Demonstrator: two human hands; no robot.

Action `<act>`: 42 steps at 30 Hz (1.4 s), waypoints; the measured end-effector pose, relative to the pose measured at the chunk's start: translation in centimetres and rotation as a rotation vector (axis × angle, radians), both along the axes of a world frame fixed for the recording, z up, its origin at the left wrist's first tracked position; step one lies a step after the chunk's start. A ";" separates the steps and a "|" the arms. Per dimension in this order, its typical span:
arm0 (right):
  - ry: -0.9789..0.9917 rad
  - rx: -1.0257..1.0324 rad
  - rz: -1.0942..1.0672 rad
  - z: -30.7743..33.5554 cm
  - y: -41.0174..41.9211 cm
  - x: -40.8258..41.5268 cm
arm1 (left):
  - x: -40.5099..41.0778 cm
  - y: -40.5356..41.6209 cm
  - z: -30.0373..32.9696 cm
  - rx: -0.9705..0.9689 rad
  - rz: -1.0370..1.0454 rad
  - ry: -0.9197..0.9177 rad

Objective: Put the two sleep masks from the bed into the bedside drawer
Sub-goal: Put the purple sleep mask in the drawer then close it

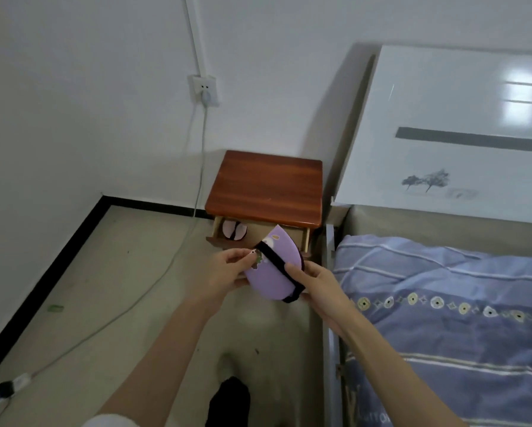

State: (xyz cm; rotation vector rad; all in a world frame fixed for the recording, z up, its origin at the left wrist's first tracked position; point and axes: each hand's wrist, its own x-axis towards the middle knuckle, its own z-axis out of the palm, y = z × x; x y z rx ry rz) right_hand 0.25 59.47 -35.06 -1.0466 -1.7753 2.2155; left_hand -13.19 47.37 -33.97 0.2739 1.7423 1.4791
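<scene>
A purple sleep mask (275, 263) with a black strap is held folded in half between both hands, just in front of the open bedside drawer (218, 232). My left hand (224, 274) pinches its left edge; my right hand (317, 285) grips its lower right end by the strap. A pink sleep mask (234, 230) with a dark strap lies inside the drawer at its left side. The drawer belongs to a reddish-brown wooden nightstand (266, 188).
The bed with a blue striped cover (443, 303) lies to the right, its white headboard (458, 118) behind. A grey cable (196, 180) runs from a wall socket (203, 89) down across the floor to a power strip (5, 389) at lower left. My dark-socked foot (229, 399) stands below.
</scene>
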 end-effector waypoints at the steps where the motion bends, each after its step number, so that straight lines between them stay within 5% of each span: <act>1: -0.032 -0.024 0.005 -0.9 0.6 -1.2 | -1.1 0.7 -1.1 0.001 0.014 -0.050; 8: -0.131 -0.376 -0.257 -7.9 5.6 -10.6 | -10.2 6.3 -9.4 -0.069 0.043 -0.275; 14: -0.291 -0.329 -0.394 -15.1 9.1 -18.3 | -17.5 10.3 -16.7 -0.250 0.027 -0.208; 17: -0.402 -0.325 -0.416 -19.6 11.2 -20.7 | -19.5 10.7 -20.8 -0.373 0.004 0.011; 23: -0.525 -0.221 -0.443 -28.4 15.7 -24.2 | -23.2 8.8 -30.0 -0.527 -0.580 0.859; 30: -0.647 0.047 -0.324 -34.4 18.2 -25.7 | -23.2 8.4 -34.5 -0.587 -0.632 1.093; 37: -0.796 0.088 -0.461 -37.6 19.3 -27.5 | -23.6 9.4 -36.0 -0.576 -0.607 1.182; 42: -0.885 0.295 -0.253 -37.6 18.9 -27.0 | -23.6 9.7 -36.3 -0.632 -0.599 1.198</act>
